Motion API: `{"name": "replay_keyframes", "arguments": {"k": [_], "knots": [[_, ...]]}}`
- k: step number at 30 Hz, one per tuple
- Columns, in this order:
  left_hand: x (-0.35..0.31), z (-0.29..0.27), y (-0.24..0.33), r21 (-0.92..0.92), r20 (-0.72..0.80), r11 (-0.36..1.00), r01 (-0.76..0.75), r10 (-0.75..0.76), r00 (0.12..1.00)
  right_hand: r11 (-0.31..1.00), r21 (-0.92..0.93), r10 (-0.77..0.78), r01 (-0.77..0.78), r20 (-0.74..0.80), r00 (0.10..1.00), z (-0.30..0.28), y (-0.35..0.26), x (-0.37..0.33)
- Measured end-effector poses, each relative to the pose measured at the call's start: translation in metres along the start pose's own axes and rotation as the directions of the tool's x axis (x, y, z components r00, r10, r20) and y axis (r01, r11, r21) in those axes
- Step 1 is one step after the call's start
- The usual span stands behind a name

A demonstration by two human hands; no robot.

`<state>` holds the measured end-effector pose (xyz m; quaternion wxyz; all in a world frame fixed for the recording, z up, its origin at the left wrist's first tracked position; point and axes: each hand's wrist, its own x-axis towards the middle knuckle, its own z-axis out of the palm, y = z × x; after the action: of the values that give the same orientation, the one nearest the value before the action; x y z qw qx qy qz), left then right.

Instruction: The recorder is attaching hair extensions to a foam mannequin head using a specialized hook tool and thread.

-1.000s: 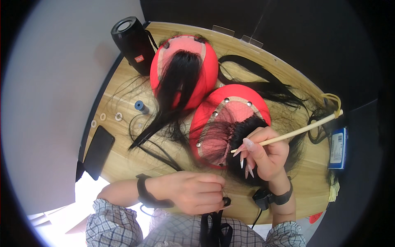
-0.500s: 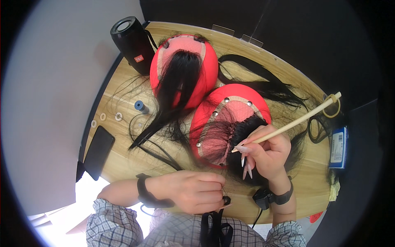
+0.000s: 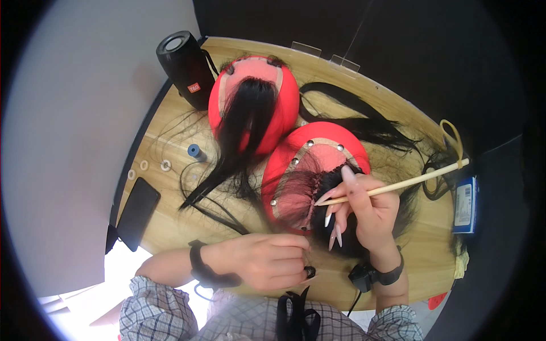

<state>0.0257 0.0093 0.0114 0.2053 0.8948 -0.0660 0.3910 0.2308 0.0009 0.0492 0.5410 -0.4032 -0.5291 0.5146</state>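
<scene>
Two hands work the soft, slippery black hair (image 3: 341, 227) on the near red wig block (image 3: 307, 165): right hand (image 3: 364, 210) pinching a light, stiff wooden stick (image 3: 409, 183), left hand (image 3: 267, 260) curled shut on strands.

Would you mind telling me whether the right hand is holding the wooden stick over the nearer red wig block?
Yes, the right hand grips the wooden stick, its tip at the hair on the nearer red wig block.

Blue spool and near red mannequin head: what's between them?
Head view: loose black hair strands cross the wooden table between blue spool and near red head.
</scene>
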Motion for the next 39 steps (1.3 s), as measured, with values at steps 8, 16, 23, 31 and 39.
{"name": "replay_keyframes", "arguments": {"k": [8, 16, 23, 31, 39], "knots": [[-0.002, 0.009, -0.006, 0.048, -0.133, 0.999, -0.005, 0.011, 0.991, 0.968, -0.045, 0.245, -0.245, 0.003, 0.969, -0.002, -0.029, -0.006], [-0.002, 0.005, -0.007, 0.08, -0.116, 0.997, -0.016, 0.026, 0.993, 0.737, -0.481, -0.415, 0.475, 0.233, 0.88, 0.002, -0.009, 0.004], [-0.001, 0.003, -0.005, 0.166, -0.11, 0.986, -0.027, 0.046, 0.993, 0.969, -0.227, -0.063, 0.096, 0.151, 0.987, 0.001, -0.005, 0.0], [0.013, -0.013, -0.004, 0.286, -0.101, 0.958, 0.009, 0.021, 0.995, 0.998, -0.022, -0.049, 0.053, 0.163, 0.985, 0.006, -0.02, 0.011], [0.003, -0.044, 0.024, 0.203, -0.24, 0.909, 0.365, -0.315, 0.918, 0.973, 0.136, -0.201, 0.186, 0.113, 0.973, 0.001, -0.037, 0.009]]}}
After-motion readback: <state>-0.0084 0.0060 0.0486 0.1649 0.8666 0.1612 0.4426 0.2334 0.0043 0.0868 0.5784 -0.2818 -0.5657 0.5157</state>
